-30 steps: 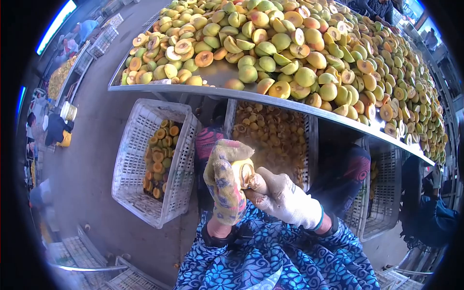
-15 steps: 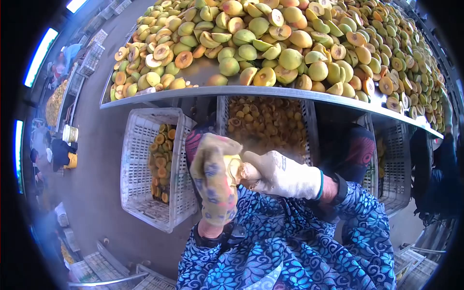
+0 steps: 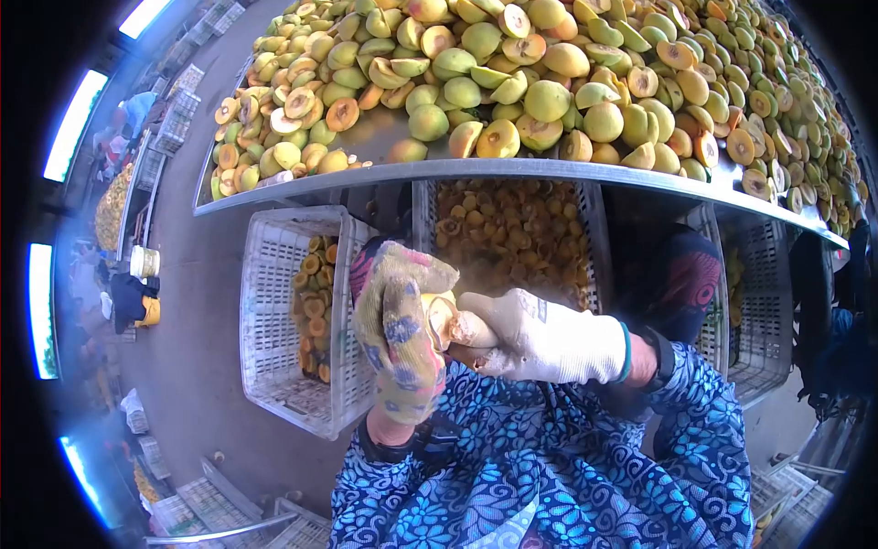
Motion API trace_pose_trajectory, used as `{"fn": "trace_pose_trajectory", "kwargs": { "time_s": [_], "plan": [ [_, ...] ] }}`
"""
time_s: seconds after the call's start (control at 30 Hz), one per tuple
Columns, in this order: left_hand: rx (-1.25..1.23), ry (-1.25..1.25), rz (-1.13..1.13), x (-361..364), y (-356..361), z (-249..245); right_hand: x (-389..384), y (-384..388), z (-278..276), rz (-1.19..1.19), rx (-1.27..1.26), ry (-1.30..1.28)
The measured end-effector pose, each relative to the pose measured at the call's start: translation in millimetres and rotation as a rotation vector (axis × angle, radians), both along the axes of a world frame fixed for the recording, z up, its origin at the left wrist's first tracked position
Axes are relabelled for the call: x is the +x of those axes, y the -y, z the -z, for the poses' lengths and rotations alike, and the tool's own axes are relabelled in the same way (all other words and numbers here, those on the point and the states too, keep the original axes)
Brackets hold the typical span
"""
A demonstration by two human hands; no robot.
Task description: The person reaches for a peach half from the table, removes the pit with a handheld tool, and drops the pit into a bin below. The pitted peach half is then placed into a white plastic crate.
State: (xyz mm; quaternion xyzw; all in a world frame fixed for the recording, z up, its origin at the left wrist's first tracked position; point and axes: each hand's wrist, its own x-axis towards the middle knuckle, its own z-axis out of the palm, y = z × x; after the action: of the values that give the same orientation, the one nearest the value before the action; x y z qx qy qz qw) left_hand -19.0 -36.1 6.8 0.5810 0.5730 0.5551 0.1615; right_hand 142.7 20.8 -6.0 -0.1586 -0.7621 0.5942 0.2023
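Observation:
My left hand (image 3: 399, 339), in a stained patterned work glove, is closed around a peach half (image 3: 438, 313) whose pale cut side faces right. Pressed up against that cut side are the brown-stained fingertips of my right hand (image 3: 547, 337), in a white knit glove with a green cuff. Its fingers are curled shut, and whatever they may hold is hidden. Both hands are in front of my blue floral apron (image 3: 549, 439). Just beyond them, below the table edge, a crate (image 3: 422, 209) contains many small yellow-brown pieces.
A metal table (image 3: 366, 180) heaped with halved and whole peaches spans the front. To the left stands a white slatted crate (image 3: 274, 366) partly filled with peach halves; another crate (image 3: 764, 320) is at the right. Other people and more crates are at the far left.
The view has shifted slightly, so the surroundings sit a little differently in it. Both hands stay together at the peach half, with only a small change in their pose.

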Motion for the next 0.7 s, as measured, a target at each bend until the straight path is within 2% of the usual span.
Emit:
{"fn": "trace_pose_trajectory", "kwargs": {
  "time_s": [0.07,0.1,0.13,0.2,0.23,0.27,0.3,0.33,0.4,0.43,0.47,0.5,0.53,0.57,0.6,0.63,0.67,0.7],
  "plan": [
    [-0.027,-0.052,-0.031,-2.7,-3.8,1.7,-2.9,-2.9,0.1,-0.011,-0.109,-0.020],
    [0.049,-0.175,0.054,-7.3,-9.7,-2.9,-4.9,-1.2,9.1,-0.014,-0.121,-0.074],
    [0.052,-0.177,0.059,-5.6,-12.5,-2.2,-4.8,-2.1,10.5,-0.054,-0.151,-0.075],
    [0.014,0.027,0.102,-0.9,-12.5,1.5,1.2,-4.8,7.1,-0.038,-0.138,0.051],
    [0.019,-0.088,0.146,0.0,-17.3,-8.0,0.8,-2.8,12.8,-0.035,-0.140,0.051],
    [0.019,-0.088,0.148,-2.6,-22.1,-10.7,-1.5,0.0,22.4,-0.058,-0.143,-0.083],
    [-0.024,0.001,0.280,-6.4,-27.0,-12.5,-2.3,0.7,27.6,-0.079,-0.143,-0.216],
    [-0.071,0.092,0.410,-9.5,-28.4,-12.7,4.1,1.4,19.6,-0.224,-0.407,0.015],
    [-0.102,0.059,0.383,-15.9,-32.4,-11.9,7.1,-1.4,-17.6,-0.170,-0.636,0.179],
    [-0.268,0.049,0.538,-23.0,-42.3,-16.6,6.6,0.6,-12.5,-0.174,-0.636,0.181],
    [-0.429,0.036,0.688,-32.4,-47.7,-20.7,6.5,2.0,-2.0,-0.196,-0.752,0.178],
    [-0.462,-0.060,0.612,-42.4,-42.3,-5.4,6.7,3.1,6.0,-0.217,-0.868,0.173],
    [-0.499,-0.156,0.539,-44.7,-41.1,-2.7,7.0,4.8,10.3,-0.217,-0.864,0.173],
    [-0.500,0.050,0.612,-45.1,-40.8,-1.5,7.6,5.2,13.5,-0.184,-0.887,0.102],
    [-0.482,0.311,0.583,-35.5,-34.5,2.5,8.0,4.8,14.5,-0.155,-0.905,0.031],
    [-0.438,0.571,0.550,-25.9,-28.5,6.3,8.3,5.3,11.7,-0.107,-0.880,0.078],
    [-0.412,0.649,0.389,-10.6,-17.5,2.4,5.8,4.8,6.3,-0.107,-0.878,0.079],
    [-0.366,0.541,0.337,-7.9,-13.2,5.1,3.1,6.6,0.5,-0.105,-0.754,0.183]
  ]
}}
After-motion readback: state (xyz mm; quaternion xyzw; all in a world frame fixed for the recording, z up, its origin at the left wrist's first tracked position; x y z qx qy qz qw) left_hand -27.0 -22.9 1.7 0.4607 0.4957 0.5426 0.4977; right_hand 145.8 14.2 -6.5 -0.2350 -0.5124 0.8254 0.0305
